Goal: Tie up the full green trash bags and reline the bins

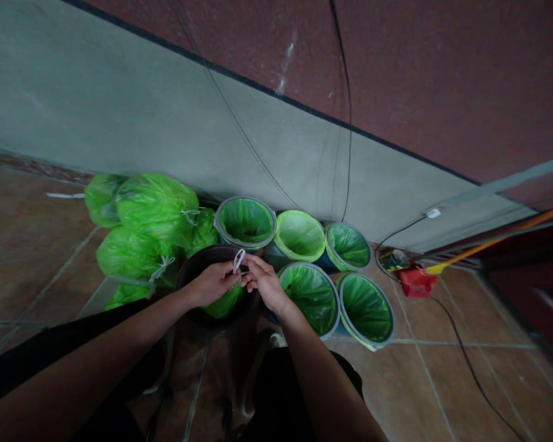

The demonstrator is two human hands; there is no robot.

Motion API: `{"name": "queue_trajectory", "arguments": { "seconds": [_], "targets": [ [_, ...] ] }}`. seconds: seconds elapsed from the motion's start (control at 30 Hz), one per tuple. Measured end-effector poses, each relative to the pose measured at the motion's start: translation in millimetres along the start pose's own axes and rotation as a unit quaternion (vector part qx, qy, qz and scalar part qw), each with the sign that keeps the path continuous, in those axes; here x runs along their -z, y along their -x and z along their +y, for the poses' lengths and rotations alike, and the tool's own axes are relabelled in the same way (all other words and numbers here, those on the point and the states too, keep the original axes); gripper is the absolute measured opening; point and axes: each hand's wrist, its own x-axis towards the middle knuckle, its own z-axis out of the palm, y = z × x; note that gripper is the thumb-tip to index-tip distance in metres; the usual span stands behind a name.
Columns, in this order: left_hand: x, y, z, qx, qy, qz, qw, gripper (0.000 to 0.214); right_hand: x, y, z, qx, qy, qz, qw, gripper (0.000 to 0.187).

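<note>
My left hand [213, 282] and my right hand [263, 280] meet over a dark round bin [191, 276] on the tiled floor. Both pinch a white drawstring [238, 260] that belongs to a green bag [225, 302] sitting inside that bin. The fingers of both hands are closed on the string, and its loop sticks up between them. The bag's lower part is hidden inside the bin.
Several tied green bags [152, 212] lie piled at the left against the wall. Several bins lined with green bags [313, 288] stand to the right. A red object [417, 282], cables [461, 350] and an orange broom handle [498, 239] lie further right.
</note>
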Motion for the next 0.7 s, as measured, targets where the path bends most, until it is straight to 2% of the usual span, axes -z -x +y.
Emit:
{"name": "queue_trajectory", "arguments": {
  "seconds": [0.07, 0.13, 0.23, 0.33, 0.5, 0.7],
  "targets": [
    [-0.1, 0.1, -0.8, -0.002, 0.000, 0.014, 1.000, 0.022, -1.4, -0.7, 7.5, 0.014, 0.059, -0.048, 0.997, 0.021],
    [-0.2, -0.1, -1.6, 0.010, 0.001, 0.034, 0.999, 0.019, -2.9, -1.3, 14.2, 0.046, 0.107, -0.060, 0.991, 0.016],
    [-0.3, -0.9, -3.3, 0.037, 0.040, 0.055, 0.997, 0.013, -2.9, -2.9, 20.2, 0.077, 0.141, -0.002, 0.987, 0.015],
    [-0.2, -1.9, -4.6, 0.078, 0.106, 0.067, 0.989, 0.012, -0.5, -4.4, 22.5, 0.069, 0.162, 0.039, 0.984, 0.013],
    [0.4, -0.9, -2.0, 0.152, 0.192, 0.098, 0.965, 0.020, 1.9, -3.5, 21.1, 0.041, 0.177, 0.033, 0.983, 0.018],
    [2.1, -0.8, -1.7, 0.155, 0.214, 0.118, 0.957, 0.020, 0.8, -1.7, 19.3, 0.033, 0.171, 0.016, 0.985, 0.014]
  ]
}}
